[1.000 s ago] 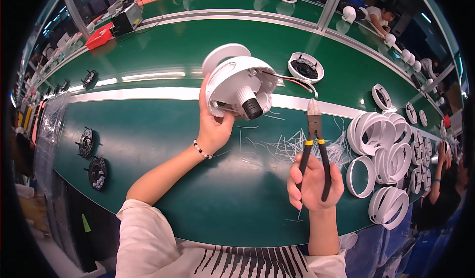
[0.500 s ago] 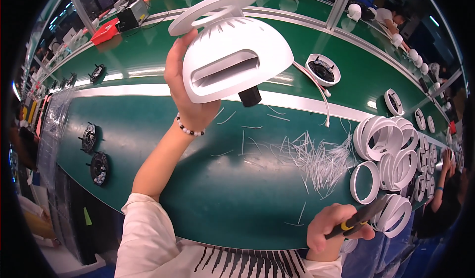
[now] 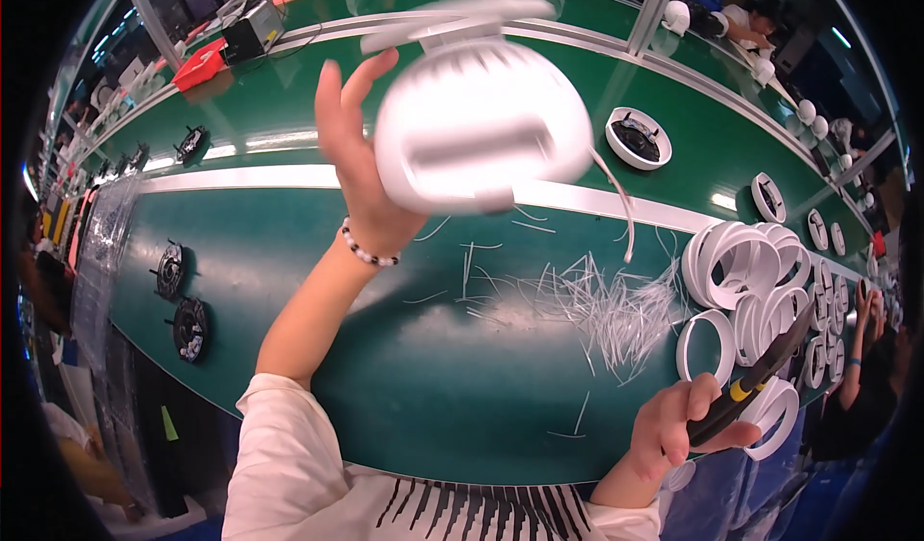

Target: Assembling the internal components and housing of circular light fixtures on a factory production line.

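A white rounded housing (image 3: pixel 481 108) with a wide slot and a flat round base on top is held up over the worktable, blurred by motion. My left hand (image 3: pixel 361 161) is at its left side, palm against it. Two fingers stretch up, apart from the shell; the thumb is hidden. A thin white cable (image 3: pixel 621 194) hangs from the housing's right side. At the lower right, my right hand (image 3: pixel 679 421) is closed around black pliers (image 3: pixel 760 373) with yellow marks, tip pointing up and right.
Thin white plastic strips (image 3: pixel 621 315) lie scattered on the green worktable (image 3: pixel 414 397). White rings (image 3: pixel 705 347) are stacked at right. Black round parts (image 3: pixel 191 329) sit at left. Beyond a white rail, a green belt carries a white ring with a black insert (image 3: pixel 638 139).
The housing has turned and shifted slightly right, and the fingers of my left hand have straightened away from it. My right hand has moved right and slightly up with the pliers.
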A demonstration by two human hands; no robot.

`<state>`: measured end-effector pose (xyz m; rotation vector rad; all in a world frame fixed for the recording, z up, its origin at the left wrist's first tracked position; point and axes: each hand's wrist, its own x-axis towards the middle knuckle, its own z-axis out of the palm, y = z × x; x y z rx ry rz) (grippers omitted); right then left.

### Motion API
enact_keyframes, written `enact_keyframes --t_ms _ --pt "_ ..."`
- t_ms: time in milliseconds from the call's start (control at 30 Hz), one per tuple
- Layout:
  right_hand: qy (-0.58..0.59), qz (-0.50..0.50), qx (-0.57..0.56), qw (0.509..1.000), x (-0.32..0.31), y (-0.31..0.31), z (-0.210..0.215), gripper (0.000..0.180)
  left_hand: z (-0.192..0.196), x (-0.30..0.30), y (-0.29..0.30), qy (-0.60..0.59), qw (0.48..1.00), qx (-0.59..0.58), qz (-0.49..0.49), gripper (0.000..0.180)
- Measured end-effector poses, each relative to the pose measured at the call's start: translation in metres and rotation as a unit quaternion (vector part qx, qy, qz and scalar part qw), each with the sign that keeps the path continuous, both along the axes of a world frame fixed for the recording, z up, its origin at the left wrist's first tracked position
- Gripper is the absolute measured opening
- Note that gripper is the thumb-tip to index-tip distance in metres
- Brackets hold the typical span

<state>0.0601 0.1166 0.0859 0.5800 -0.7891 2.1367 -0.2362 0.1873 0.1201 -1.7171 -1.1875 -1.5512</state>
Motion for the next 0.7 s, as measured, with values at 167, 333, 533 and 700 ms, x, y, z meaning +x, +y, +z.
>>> enact_keyframes --t_ms 167,333,533,700 --pt "-0.042 -0.033 -0.003 0.999 -0.006 -0.001 -0.012 0.085 -0.014 -0.020 0.053 -0.488 0.676 -0.400 -0.382 0.042" --pt "-0.419 -0.130 0.045 0.897 -0.015 0.000 -0.003 0.071 -0.083 -0.035 0.126 -0.670 0.388 -0.436 -0.459 0.037" --pt "-0.571 -0.334 0.476 0.580 -0.045 -0.048 -0.006 0.051 -0.078 -0.017 0.125 -0.622 0.442 -0.437 -0.476 0.043" --pt "-0.603 -0.351 0.517 0.496 -0.057 -0.075 -0.044 0.056 -0.044 -0.025 0.029 -0.450 0.624 -0.562 -0.305 0.060"
